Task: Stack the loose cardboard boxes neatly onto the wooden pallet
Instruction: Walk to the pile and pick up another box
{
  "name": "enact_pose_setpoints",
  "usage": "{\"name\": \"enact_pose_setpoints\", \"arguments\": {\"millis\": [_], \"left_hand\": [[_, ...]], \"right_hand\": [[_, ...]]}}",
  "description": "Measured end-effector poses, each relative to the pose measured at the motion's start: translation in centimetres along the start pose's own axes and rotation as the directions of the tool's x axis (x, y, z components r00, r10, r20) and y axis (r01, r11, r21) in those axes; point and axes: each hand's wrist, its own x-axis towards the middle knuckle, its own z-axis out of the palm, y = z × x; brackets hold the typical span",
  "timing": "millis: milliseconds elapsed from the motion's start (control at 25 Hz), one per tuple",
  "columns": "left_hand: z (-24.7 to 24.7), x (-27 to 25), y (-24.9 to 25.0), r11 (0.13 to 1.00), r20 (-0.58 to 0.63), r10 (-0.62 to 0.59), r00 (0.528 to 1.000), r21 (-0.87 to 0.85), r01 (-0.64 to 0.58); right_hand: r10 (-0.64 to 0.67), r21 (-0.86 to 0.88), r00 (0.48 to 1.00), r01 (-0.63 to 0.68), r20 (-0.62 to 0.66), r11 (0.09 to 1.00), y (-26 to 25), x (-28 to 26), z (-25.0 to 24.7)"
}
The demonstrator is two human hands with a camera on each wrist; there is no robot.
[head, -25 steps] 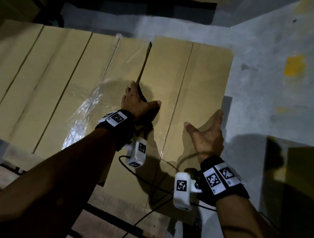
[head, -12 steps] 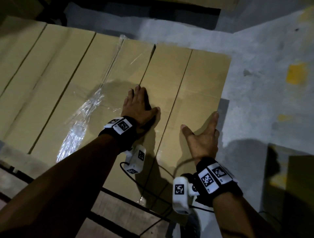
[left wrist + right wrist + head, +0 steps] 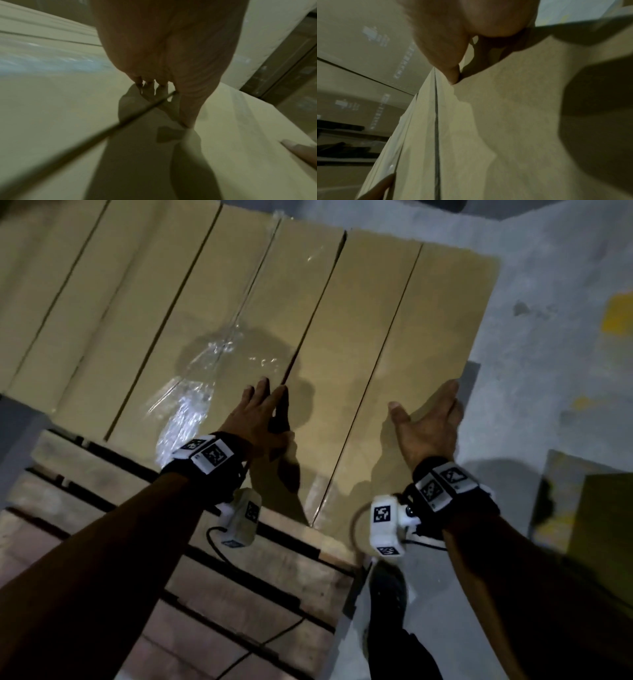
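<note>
Flat, matte tan cardboard boxes (image 3: 212, 313) laid side by side in one layer on the wooden pallet (image 3: 239, 587), long narrow tops parted by thin dark seams; pale rough slats bare at the near edge. Rightmost box (image 3: 404, 344) at the row's end, its right edge beside grey, stained concrete floor (image 3: 534, 344) marked with yellow paint patches. Crinkled clear plastic wrap (image 3: 191, 402), glossy and wrinkled, draped over a neighbouring box top. Left hand (image 3: 260, 419) palm down, fingers straight and close together, resting across the seam between the rightmost box and its neighbour, thumb out to the right on the rightmost box. Right hand (image 3: 428, 422) spread wide on that same box near its right edge, thumb splayed left, fingers extended along the edge; nothing gripped by either. From the left wrist view only: left fingertips (image 3: 150, 86) touching the dark seam line, blurred. From the right wrist view only: thumb tip pressed on the box top (image 3: 505, 121), and printed pale markings on the sides of other cartons (image 3: 373, 35) beyond, illegible.
</note>
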Motion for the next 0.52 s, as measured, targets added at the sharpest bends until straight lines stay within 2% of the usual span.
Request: {"name": "enact_pose_setpoints", "arguments": {"millis": [160, 320, 400, 520], "left_hand": [[2.2, -3.6, -4.2, 0.997, 0.024, 0.065, 0.998, 0.03, -0.066], [4.9, -7.3, -7.3, 0.965, 0.071, 0.159, 0.985, 0.197, -0.17], [5.7, -8.8, -7.7, 0.953, 0.055, 0.198, 0.979, 0.224, -0.205], [6.6, -9.3, -8.2, 0.92, -0.056, 0.263, 0.963, 0.314, -0.233]], "right_hand": [[-0.026, -0.281, 0.998, 0.043, 0.063, 0.959, 1.4, -5.1, 1.5], [-0.137, -0.505, 0.987, 0.16, 0.084, 0.848, 3.7, -11.2, 4.5], [-0.172, -0.571, 0.979, 0.203, 0.108, 0.796, 4.6, -13.6, 6.0], [-0.172, -0.627, 0.971, 0.238, 0.165, 0.742, 5.3, -15.5, 7.0]]}}
